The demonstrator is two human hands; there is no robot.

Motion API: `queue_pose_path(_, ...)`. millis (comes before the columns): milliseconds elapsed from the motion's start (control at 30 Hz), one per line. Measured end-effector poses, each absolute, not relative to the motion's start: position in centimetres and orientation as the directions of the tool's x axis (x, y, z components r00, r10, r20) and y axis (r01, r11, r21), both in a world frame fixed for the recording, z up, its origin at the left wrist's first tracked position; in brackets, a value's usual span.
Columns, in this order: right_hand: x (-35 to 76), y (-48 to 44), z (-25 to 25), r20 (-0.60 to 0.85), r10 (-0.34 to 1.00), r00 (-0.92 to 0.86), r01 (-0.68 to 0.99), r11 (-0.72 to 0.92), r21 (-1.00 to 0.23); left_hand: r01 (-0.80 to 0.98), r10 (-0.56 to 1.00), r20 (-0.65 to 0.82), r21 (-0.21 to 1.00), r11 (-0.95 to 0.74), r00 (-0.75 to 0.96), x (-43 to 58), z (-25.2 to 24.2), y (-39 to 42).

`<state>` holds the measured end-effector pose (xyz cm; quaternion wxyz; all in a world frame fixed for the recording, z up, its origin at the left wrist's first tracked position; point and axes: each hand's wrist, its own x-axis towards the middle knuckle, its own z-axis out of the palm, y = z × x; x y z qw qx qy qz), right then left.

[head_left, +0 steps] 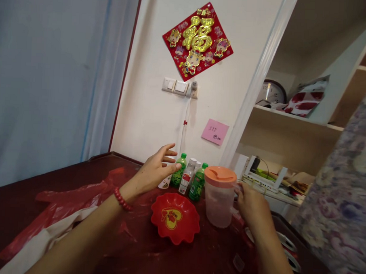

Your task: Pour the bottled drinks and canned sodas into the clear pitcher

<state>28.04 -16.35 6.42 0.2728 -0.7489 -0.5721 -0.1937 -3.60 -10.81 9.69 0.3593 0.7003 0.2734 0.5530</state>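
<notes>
My left hand (157,170) reaches forward with fingers spread, open, its fingertips at a green bottle (179,175). Beside that bottle stand a clear bottle with a red and white label (187,177) and another green bottle (198,183), all against the wall. A white object sits partly hidden under my left hand. My right hand (251,206) is closed round the handle of a clear plastic pitcher (219,203) with an orange lid, upright on the dark red table (153,257). A red scalloped dish (175,217) lies in front of the bottles.
A red plastic bag (67,206) and white cloth (35,243) lie at the left. Switches and a socket (180,87) are on the wall, with a pink note (215,131). Shelves at right hold a router (264,179) and a clock (271,93). A floral sleeve (347,200) fills the right edge.
</notes>
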Motion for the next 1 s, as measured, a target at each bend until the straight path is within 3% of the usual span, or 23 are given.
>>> queue_pose_path(300,26.3,-18.9,8.6,0.779,0.563,0.275,0.919,0.084,-0.385,0.017,0.773,0.595,0.790,-0.613,0.218,-4.2,10.2,-10.5)
queue_pose_path(467,25.0,-17.8,7.7,0.669,0.706,0.232,0.792,0.263,-0.551,0.082,0.792,0.559,0.802,-0.592,0.248,-4.3,8.9,-9.2)
queue_pose_path(700,22.6,-14.6,5.0,0.518,0.850,0.095,0.678,0.326,-0.659,0.200,0.811,0.430,0.822,-0.533,0.397,-4.2,6.7,-7.3)
queue_pose_path(867,22.8,-13.5,3.7,0.443,0.895,0.050,0.656,0.305,-0.690,0.232,0.811,0.396,0.820,-0.523,0.430,-4.2,6.6,-7.3)
queue_pose_path(1000,23.1,-13.8,4.1,0.446,0.895,-0.010,0.697,0.326,-0.639,0.234,0.803,0.396,0.814,-0.532,0.446,-4.1,6.4,-7.4)
